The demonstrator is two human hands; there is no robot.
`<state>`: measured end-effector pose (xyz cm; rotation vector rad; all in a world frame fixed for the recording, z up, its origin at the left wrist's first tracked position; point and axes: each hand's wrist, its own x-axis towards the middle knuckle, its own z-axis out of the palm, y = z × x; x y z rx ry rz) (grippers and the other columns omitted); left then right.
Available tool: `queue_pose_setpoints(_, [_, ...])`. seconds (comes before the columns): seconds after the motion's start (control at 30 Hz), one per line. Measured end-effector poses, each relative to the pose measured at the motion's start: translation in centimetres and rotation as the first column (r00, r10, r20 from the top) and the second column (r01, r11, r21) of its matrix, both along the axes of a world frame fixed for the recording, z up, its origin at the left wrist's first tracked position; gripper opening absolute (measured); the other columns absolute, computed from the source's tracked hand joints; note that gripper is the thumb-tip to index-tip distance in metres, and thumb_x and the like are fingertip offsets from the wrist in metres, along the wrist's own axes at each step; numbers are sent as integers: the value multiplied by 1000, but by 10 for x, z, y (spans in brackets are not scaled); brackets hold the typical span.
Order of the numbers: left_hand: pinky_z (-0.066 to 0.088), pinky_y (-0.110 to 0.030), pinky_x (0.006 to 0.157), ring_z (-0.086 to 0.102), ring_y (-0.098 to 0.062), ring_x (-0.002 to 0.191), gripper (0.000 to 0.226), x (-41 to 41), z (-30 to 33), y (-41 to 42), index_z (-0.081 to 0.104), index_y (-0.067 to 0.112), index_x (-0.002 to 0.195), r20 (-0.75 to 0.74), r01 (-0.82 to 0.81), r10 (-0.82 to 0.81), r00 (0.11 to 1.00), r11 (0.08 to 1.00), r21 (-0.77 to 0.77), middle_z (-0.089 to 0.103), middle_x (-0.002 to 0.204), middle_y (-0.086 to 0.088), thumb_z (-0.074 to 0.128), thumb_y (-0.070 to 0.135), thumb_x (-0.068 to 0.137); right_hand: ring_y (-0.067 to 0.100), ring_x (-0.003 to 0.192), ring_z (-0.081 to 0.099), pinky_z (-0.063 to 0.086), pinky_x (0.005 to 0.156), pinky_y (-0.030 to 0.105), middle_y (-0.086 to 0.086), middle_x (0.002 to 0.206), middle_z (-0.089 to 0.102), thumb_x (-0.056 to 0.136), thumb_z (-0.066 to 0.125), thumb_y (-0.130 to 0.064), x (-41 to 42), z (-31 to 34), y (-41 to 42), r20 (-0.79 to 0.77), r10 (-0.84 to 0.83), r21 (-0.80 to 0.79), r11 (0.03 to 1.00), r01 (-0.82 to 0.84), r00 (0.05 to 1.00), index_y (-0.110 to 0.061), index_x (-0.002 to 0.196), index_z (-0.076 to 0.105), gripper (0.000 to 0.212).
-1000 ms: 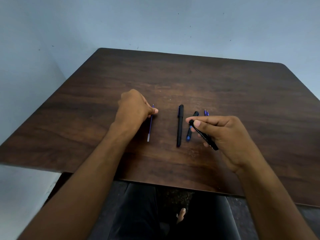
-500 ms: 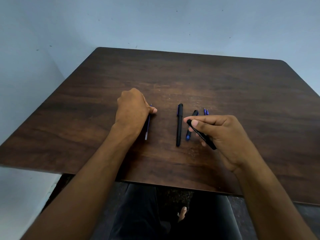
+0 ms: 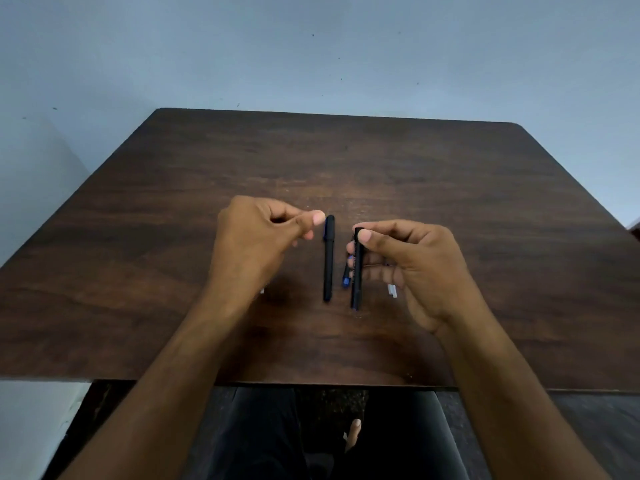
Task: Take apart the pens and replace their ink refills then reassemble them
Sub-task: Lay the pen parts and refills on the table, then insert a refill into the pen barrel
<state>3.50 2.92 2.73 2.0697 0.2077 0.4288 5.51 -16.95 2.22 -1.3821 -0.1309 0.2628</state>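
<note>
**A:** What does the right hand (image 3: 412, 268) carry?

**B:** A black pen barrel (image 3: 357, 271), pinched near its upper end between thumb and index finger. The barrel hangs almost vertical in the view, its lower end pointing toward six o'clock above the wooden table (image 3: 485, 209). The remaining fingers curl loosely behind it.

**A:** And the left hand (image 3: 256, 244)?

**B:** It is raised over the table at about nine o'clock from the barrel. Thumb and index fingertip are drawn close together and the other fingers are folded; whether anything thin sits between them cannot be told.

**A:** Which parts lie on the table?

**B:** A capped black pen (image 3: 329, 258) lies flat between the two hands, its long axis running from twelve to six o'clock, apart from both. Just beside the held barrel, on its nine o'clock side, a short dark piece with a blue end (image 3: 346, 280) rests on the wood, partly hidden by the right hand's fingers. At three o'clock from the barrel, the pale ends of thin refills (image 3: 392, 291) show below the right palm. A small pale tip (image 3: 262, 291) shows under the left wrist; its identity cannot be told.
</note>
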Motion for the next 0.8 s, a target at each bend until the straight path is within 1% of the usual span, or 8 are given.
queue_pose_setpoints(0.07, [54,-30,63,69,-12,62,30,-2,-1,-11,80,23,75,-64,118,-127,990,986,-120,76,69,2,77,52,74,31,74,75,64,65,39,19,84,78,88,71,-5,1,2,0,8,-16,15,1000,16,1000,1,95,75,10])
queue_pose_setpoints(0.13, [54,-21,61,71,-8,67,32,-4,-4,-19,80,24,86,-76,209,-233,970,949,-237,78,75,3,76,52,72,35,78,76,63,64,37,20,86,78,87,72,-6,1,3,1,5,-37,34,999,37,999,4,98,72,15])
queue_pose_setpoints(0.2, [54,-17,63,74,-7,73,30,-5,-8,-23,80,25,93,-68,247,-274,959,931,-269,79,79,6,79,46,72,37,78,76,63,63,38,20,84,77,86,74,-6,3,4,1,-8,-56,70,996,56,998,7,98,69,19])
queue_pose_setpoints(0.3, [58,-22,69,75,-7,81,27,-5,-12,-26,79,25,99,-57,246,-268,962,936,-252,79,85,11,84,34,74,35,74,76,63,63,39,15,77,77,84,76,-6,4,5,1,-23,-71,105,992,73,997,8,95,68,20])
queue_pose_setpoints(0.4, [59,-26,76,75,-5,83,21,-7,-12,-27,79,26,98,-27,252,-266,964,938,-239,79,87,12,83,28,77,34,73,77,63,62,39,15,76,77,83,76,-7,3,4,2,-30,-68,106,992,71,997,8,95,67,22])
queue_pose_setpoints(0.6, [61,-26,63,75,-10,68,13,-8,-7,-25,79,25,93,-22,208,-217,976,956,-206,78,79,9,80,24,80,33,72,75,63,64,39,19,79,76,82,77,-7,5,3,2,-28,-50,64,997,52,998,6,94,70,20])
queue_pose_setpoints(0.7, [61,-26,63,75,-10,65,15,-8,-7,-21,79,24,93,-30,157,-165,986,973,-172,78,77,9,82,25,78,30,63,72,61,55,36,21,78,75,83,77,-8,7,4,-2,-7,-65,15,998,66,998,7,92,72,19])
queue_pose_setpoints(0.8, [61,-29,65,74,-10,64,18,-8,-9,-15,79,24,93,-53,102,-115,992,975,-196,77,76,7,83,26,76,20,51,65,55,43,30,13,69,74,85,77,-6,14,5,-11,64,-153,-142,977,160,986,3,85,73,10])
